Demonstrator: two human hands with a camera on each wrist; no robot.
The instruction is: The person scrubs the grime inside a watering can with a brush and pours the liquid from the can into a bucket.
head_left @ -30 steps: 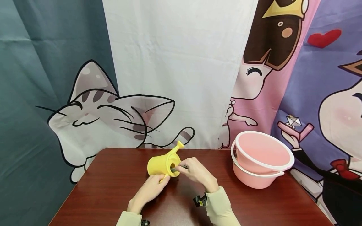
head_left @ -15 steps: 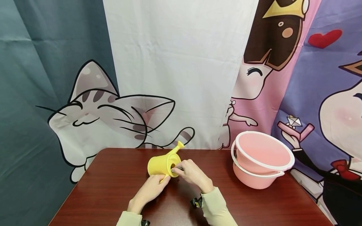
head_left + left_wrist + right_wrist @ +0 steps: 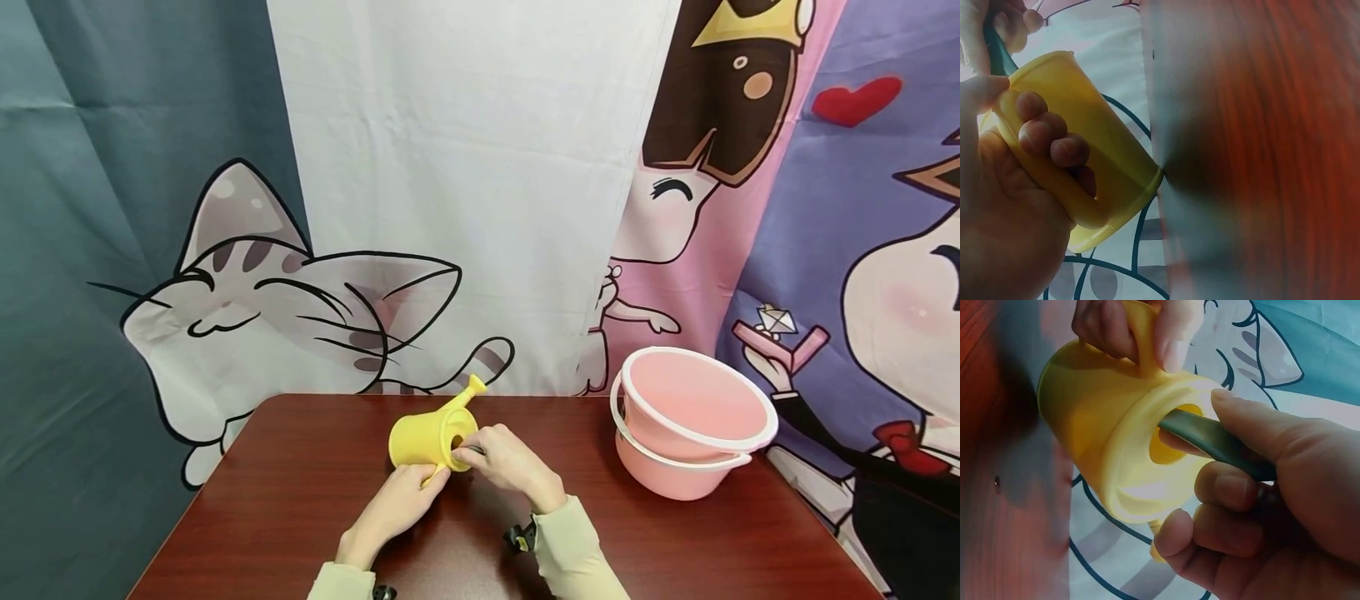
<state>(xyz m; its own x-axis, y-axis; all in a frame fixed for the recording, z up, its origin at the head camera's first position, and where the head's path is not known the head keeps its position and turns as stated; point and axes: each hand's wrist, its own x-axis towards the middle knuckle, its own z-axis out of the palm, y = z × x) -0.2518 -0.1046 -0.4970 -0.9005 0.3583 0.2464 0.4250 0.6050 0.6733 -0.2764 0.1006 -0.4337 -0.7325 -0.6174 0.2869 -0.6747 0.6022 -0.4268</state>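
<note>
A yellow watering can (image 3: 415, 439) lies tilted on its side over the table, its top opening facing right and its spout (image 3: 465, 395) pointing up and away. My left hand (image 3: 408, 497) grips its handle; in the left wrist view the fingers curl round that yellow handle (image 3: 1054, 181). Between thumb and fingers, my right hand (image 3: 510, 464) pinches a smooth dark green tool (image 3: 1210, 437). The tool's far end passes into the can's round opening (image 3: 1169, 447) and is hidden inside, so its kind cannot be told.
Two pink buckets (image 3: 675, 467) with white rims, one nested in the other, stand at the right of the brown table (image 3: 300, 467). A small dark speck (image 3: 997, 482) lies on the tabletop. A cartoon-printed curtain (image 3: 465, 167) hangs behind the table's back edge.
My right hand has moved left, closer to the can, and less of the green tool shows outside the opening. The left hand and the can have stayed in place.
</note>
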